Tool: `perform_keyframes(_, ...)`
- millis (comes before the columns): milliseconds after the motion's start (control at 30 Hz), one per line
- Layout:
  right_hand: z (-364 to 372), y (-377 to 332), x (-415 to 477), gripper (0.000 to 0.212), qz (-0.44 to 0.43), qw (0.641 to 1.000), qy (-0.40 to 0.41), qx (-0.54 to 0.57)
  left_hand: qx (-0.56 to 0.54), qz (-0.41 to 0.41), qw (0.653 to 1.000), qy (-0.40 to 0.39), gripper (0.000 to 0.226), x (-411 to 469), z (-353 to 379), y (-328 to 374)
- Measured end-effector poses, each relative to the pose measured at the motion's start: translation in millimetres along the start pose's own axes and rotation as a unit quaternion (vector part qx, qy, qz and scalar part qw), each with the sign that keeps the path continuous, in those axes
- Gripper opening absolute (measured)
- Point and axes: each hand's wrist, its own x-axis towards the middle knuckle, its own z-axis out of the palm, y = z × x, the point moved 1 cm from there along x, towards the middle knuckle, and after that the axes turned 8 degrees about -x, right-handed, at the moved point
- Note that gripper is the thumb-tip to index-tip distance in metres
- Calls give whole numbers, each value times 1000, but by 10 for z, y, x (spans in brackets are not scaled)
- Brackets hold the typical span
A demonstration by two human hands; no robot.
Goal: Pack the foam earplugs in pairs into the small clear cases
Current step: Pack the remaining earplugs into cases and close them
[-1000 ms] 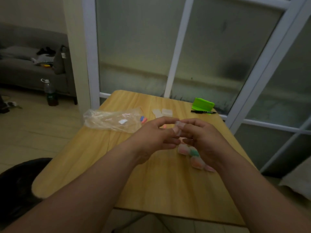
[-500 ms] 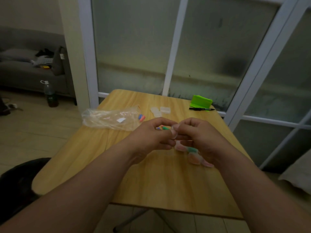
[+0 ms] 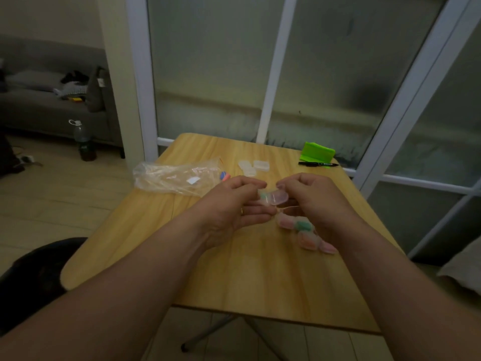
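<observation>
Above the middle of the bench [image 3: 234,277], the left hand [image 3: 231,204] and right hand [image 3: 315,201] hold one small clear case [image 3: 274,198] between them. The fingers [image 3: 251,181] of each hand are curled and pinch one end. Something green shows inside its left end. A row of filled cases [image 3: 299,229] lies just near-right of the hands. The empty cases [image 3: 253,166] sit farther back, with a plastic bag [image 3: 177,175] to the left.

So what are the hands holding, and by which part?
One small clear case: left hand pinches its left end, right hand its right end.
</observation>
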Motion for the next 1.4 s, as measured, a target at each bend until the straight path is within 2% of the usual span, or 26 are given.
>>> perform_keyframes(67,4,1,7,14,-38,994,25,-103,-30,-17,999,6,38,-5,-3,-39)
perform_keyframes(167,24,9,51,17,-101,979,26,-177,-77,-71,994,-34,40,-51,40,-95)
perform_keyframes(233,74,-20,73,20,-139,972,0,-188,-85,-97,989,-69,38,-74,55,-114)
perform_keyframes(300,146,-41,80,21,-149,976,-38,-154,-76,-110,987,-84,38,-76,43,-109)
perform_keyframes(367,232,-60,116,21,-171,971,-57,-157,-68,-120,986,-88,28,-74,17,-81)
perform_keyframes(433,312,-82,173,20,-188,965,-72,-170,-71,-113,989,-68,16,-65,-11,-41)
perform_keyframes(567,479,-164,426,20,-167,976,-70,-116,-113,-63,991,31,36,6,-117,66)
perform_keyframes(667,654,-136,747,17,-193,952,-41,-233,-185,-23,976,115,40,57,-261,188)
perform_keyframes(733,780,-102,923,19,-200,932,-53,-298,-219,2,965,144,38,89,-357,272)
perform_keyframes(933,1004,-162,1132,27,-206,882,-82,-415,-264,39,948,172,36,146,-475,434)
perform_keyframes(1100,1080,-150,1177,10,-203,867,-80,-448,-271,44,946,174,34,168,-508,438)
perform_keyframes(1167,1078,-132,1173,5,-209,868,-81,-443,-268,42,947,175,34,169,-505,436)
perform_keyframes(1400,878,-116,1110,4,-209,909,-61,-357,-241,28,954,175,34,164,-495,392)
